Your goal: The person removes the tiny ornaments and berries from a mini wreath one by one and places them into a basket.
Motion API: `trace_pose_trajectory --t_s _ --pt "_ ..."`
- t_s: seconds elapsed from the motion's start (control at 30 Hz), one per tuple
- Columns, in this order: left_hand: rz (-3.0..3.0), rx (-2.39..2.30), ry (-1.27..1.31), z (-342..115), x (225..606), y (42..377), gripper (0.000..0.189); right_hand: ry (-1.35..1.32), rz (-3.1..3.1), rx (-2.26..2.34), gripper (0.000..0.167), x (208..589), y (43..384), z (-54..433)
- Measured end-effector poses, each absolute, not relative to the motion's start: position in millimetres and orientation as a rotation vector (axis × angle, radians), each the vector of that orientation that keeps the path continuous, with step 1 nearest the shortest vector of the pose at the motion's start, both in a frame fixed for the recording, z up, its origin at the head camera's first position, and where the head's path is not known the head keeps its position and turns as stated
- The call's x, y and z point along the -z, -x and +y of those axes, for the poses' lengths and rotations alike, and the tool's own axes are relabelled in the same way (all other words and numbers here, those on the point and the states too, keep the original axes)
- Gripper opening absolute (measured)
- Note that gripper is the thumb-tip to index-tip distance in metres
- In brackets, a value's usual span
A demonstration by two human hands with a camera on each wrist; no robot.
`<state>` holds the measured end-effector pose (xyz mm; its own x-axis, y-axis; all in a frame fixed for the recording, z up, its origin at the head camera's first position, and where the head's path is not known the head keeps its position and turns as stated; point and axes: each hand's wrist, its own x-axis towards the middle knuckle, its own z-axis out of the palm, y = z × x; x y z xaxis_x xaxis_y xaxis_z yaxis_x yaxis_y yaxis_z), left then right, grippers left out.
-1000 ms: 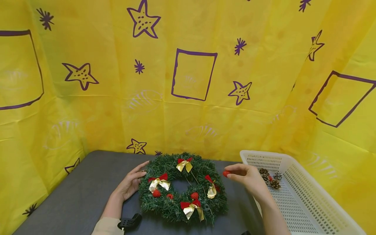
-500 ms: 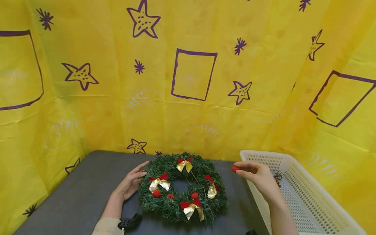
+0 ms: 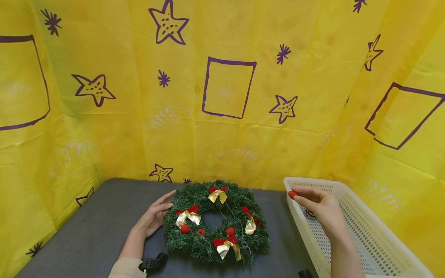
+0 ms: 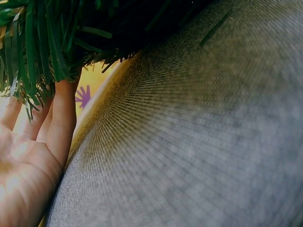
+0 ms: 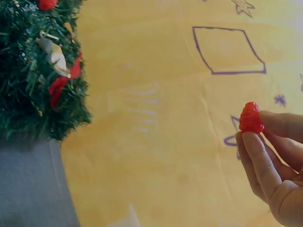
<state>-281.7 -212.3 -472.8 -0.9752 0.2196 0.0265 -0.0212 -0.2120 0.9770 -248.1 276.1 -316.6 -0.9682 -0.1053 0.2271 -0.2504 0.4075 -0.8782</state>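
A green wreath (image 3: 252,200) sits on the dark table, dressed with red-and-gold bows (image 3: 188,216) and a few red raspberries (image 3: 185,229). My left hand (image 3: 154,217) rests along its left edge. In the left wrist view the fingers (image 4: 64,116) of that hand extend up behind the green needles, and their tips are hidden. To the right of the wreath, my right hand (image 3: 325,210) pinches another red raspberry (image 5: 251,118) between thumb and fingertips. In the head view this raspberry overlaps the near-left corner of the basket's far end.
A white perforated basket (image 3: 382,239) stands at the right side of the table (image 3: 114,224). Inside it a pine cone (image 3: 309,213) shows partly behind my right hand. A yellow curtain (image 3: 222,146) with purple drawings hangs close behind and around the table.
My right hand has moved right and slightly up, away from the wreath to over the basket's edge, carrying the raspberry. It now covers most of the pine cones. The left hand and wreath stay put.
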Motion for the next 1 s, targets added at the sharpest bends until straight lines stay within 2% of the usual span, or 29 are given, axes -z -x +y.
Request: trace_pose_trajectory --t_s 0.53,1.0 --pt "1.823 -2.359 -0.214 -211.5 472.5 280.9 0.068 -0.372 -2.308 -1.781 0.027 310.1 243.7 304.2" --pt "1.84 -2.352 -0.224 -211.9 473.2 281.7 0.068 -0.332 -2.21 -1.883 0.035 308.9 238.6 327.2"
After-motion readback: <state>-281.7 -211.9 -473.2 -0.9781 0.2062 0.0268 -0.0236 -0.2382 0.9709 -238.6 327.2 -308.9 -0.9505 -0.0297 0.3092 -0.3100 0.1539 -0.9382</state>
